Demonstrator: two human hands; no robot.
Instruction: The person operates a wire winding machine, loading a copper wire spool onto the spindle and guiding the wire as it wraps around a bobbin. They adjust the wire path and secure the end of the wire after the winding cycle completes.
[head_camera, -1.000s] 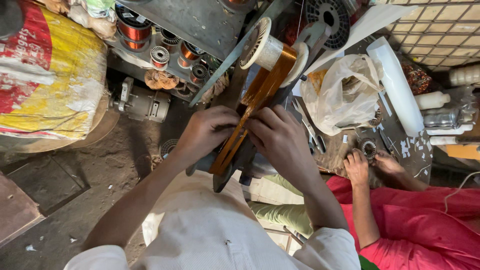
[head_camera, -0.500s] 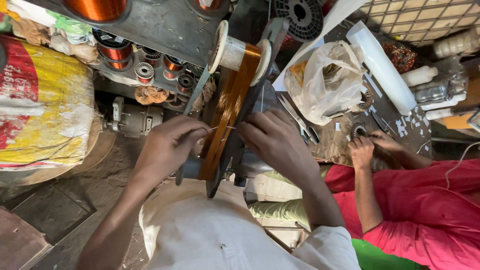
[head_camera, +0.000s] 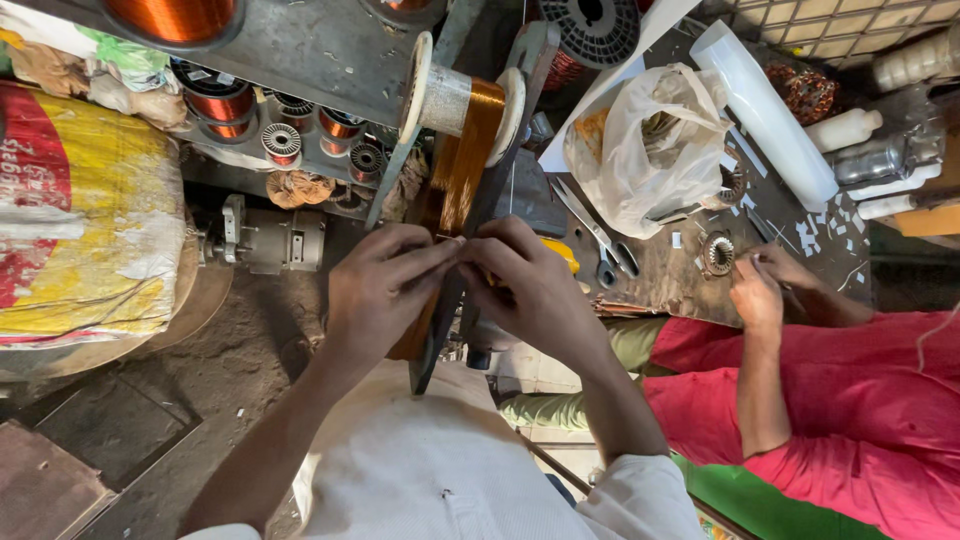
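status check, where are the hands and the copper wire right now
Left hand and right hand fingertip to fingertip, pinching the copper wire band. Band runs up to the spool. A co-worker's hand at the bench, clear of it.

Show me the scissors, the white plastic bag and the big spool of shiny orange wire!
scissors (head_camera: 600, 245): head view, on the blades.
white plastic bag (head_camera: 640, 150): head view, on its bulging side.
spool of orange wire (head_camera: 480, 105): head view, on the wound wire.

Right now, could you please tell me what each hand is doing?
Left hand: closed, pinching the band of copper wire.
Right hand: closed, pinching the same band just beside it.
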